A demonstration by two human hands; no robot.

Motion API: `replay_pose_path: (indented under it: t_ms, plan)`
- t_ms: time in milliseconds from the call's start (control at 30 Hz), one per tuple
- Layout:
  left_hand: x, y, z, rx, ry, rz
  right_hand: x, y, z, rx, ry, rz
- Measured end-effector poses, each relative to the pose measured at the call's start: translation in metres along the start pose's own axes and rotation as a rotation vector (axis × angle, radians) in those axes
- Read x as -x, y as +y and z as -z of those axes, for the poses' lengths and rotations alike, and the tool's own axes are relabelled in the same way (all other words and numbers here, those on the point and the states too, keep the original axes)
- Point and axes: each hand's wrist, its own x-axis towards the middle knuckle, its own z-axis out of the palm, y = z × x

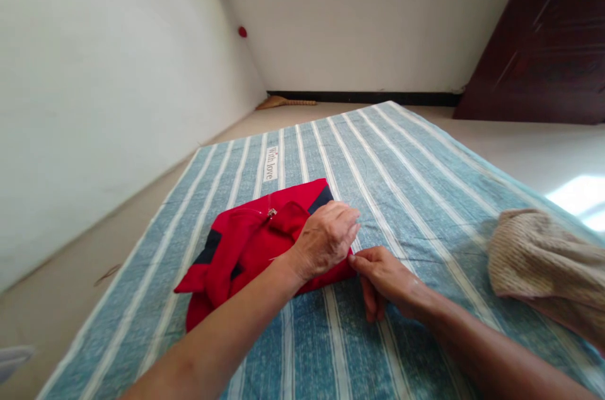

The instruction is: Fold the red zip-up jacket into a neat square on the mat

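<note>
A red jacket (255,242) with dark navy panels and a small metal zip pull lies folded into a bundle on the striped blue-and-white bed cover (378,186). My left hand (328,233) reaches across the right side of the jacket, fingers curled together at its edge; the thumb and what lies under the palm are hidden. Just beside it, my right hand (380,274) pinches the jacket's near right corner between thumb and forefinger, the other fingers hanging down over the cover. One sleeve-like strip of the jacket lies loosely across its left part.
On the right of the bed is a bunched beige knit cloth (543,255). White walls (118,41) stand left and ahead. A hand broom (283,101) lies on the floor by the far wall, and a dark red door (543,41) is at the right.
</note>
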Motion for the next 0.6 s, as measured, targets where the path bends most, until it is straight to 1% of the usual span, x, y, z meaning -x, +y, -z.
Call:
replay_pose_path:
  t_ms: [33, 100, 233, 333, 433, 600]
  plan:
    - [0.008, 0.001, 0.002, 0.003, 0.047, 0.029, 0.000, 0.000, -0.001, -0.003, 0.006, 0.000]
    - [0.023, 0.003, 0.002, -0.018, 0.091, 0.095, -0.001, 0.001, -0.002, -0.014, 0.007, -0.002]
    - [0.045, 0.009, -0.006, -0.043, 0.097, 0.198, -0.002, 0.003, -0.002, -0.026, -0.001, 0.014]
    - [0.051, 0.012, -0.011, -0.014, 0.140, 0.209, -0.002, 0.006, -0.001, -0.038, 0.008, 0.023]
    - [0.056, 0.016, -0.011, 0.025, 0.178, 0.195, -0.001, 0.008, 0.001, -0.046, 0.038, 0.033]
    - [0.068, 0.025, -0.010, -0.010, 0.164, 0.216, 0.000, 0.009, 0.001, 0.012, 0.100, 0.043]
